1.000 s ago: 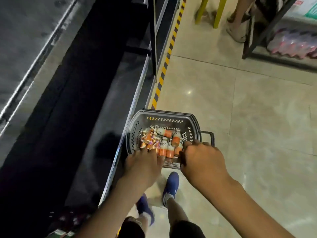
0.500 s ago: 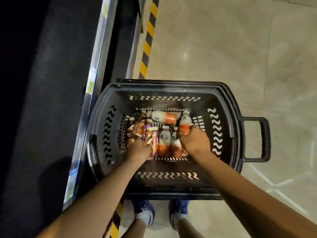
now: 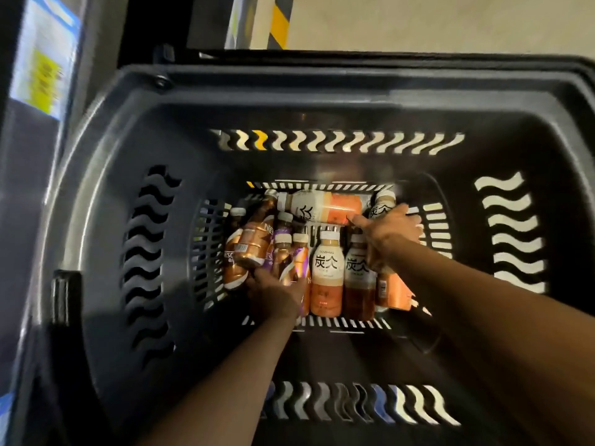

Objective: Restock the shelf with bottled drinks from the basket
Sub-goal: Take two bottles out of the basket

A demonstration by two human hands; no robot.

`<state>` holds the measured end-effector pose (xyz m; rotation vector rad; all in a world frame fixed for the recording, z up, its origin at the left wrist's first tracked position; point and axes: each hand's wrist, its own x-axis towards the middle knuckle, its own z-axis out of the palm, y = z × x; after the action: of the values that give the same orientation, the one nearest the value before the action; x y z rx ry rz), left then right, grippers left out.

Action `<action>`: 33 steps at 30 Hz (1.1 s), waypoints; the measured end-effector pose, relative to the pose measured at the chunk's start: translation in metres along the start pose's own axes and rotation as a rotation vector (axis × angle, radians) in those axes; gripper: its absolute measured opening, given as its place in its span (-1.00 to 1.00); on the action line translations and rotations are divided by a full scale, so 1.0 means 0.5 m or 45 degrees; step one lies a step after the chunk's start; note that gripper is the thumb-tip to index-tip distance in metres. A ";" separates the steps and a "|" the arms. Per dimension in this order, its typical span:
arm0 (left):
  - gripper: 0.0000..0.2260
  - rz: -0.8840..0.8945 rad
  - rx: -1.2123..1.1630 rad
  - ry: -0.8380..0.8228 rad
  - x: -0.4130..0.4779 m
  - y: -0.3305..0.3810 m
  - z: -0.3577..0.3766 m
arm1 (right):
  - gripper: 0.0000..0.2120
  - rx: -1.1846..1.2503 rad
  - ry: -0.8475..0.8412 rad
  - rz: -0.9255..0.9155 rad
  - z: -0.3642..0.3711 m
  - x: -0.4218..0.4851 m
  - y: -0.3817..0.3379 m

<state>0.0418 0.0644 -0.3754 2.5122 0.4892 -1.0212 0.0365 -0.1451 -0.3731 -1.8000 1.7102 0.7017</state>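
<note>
A dark plastic basket [image 3: 322,82] fills the view, with several bottled drinks lying on its bottom. On the left are copper and purple coffee bottles [image 3: 252,246]; in the middle and on the right are white-and-orange milk tea bottles [image 3: 325,272]. My left hand [image 3: 277,296] reaches in and grips the base of a purple coffee bottle [image 3: 294,265], with a finger against a copper one. My right hand [image 3: 391,235] is curled round a milk tea bottle [image 3: 383,201] at the far right, whose cap end shows above my fingers. Another milk tea bottle [image 3: 322,206] lies crosswise at the back.
The grey shelf edge with a blue and yellow price label [image 3: 42,82] runs along the left of the basket. Beyond the basket are the beige floor [image 3: 418,20] and a yellow-black hazard stripe [image 3: 278,24]. The basket walls rise high around both forearms.
The view has dropped much closer to the basket. Both hands went from its near rim down among the bottles and now hold one each.
</note>
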 end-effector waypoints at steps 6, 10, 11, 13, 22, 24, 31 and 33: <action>-0.22 -0.216 -0.149 -0.280 -0.029 0.046 -0.048 | -0.53 0.235 -0.199 0.064 -0.028 -0.033 0.045; -0.46 -0.156 -0.310 -0.483 -0.167 0.105 -0.168 | -0.69 0.665 -0.477 0.030 -0.123 -0.168 0.091; -0.51 -0.123 -0.339 -0.550 -0.209 0.127 -0.207 | -0.69 0.732 -0.489 -0.028 -0.167 -0.218 0.095; -0.58 -0.080 -0.359 -0.655 -0.292 0.163 -0.286 | -0.71 0.808 -0.507 -0.117 -0.264 -0.337 0.097; -0.65 0.133 -0.730 -0.649 -0.729 0.342 -0.689 | -0.60 0.907 -0.368 -0.448 -0.724 -0.828 0.052; -0.73 0.203 -0.811 -0.660 -0.830 0.378 -0.793 | -0.60 0.937 -0.283 -0.559 -0.835 -0.933 0.037; -0.73 0.479 -1.127 -0.588 -1.151 0.439 -1.096 | -0.52 0.953 -0.094 -1.000 -1.166 -1.267 0.013; -0.62 0.526 -1.179 -0.483 -1.240 0.426 -1.156 | -0.57 0.945 -0.098 -1.106 -1.221 -1.344 0.026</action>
<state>0.0572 0.0448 0.4981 1.4722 0.2242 -0.8113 -0.0133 -0.0988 0.5324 -1.6657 0.7924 -0.2166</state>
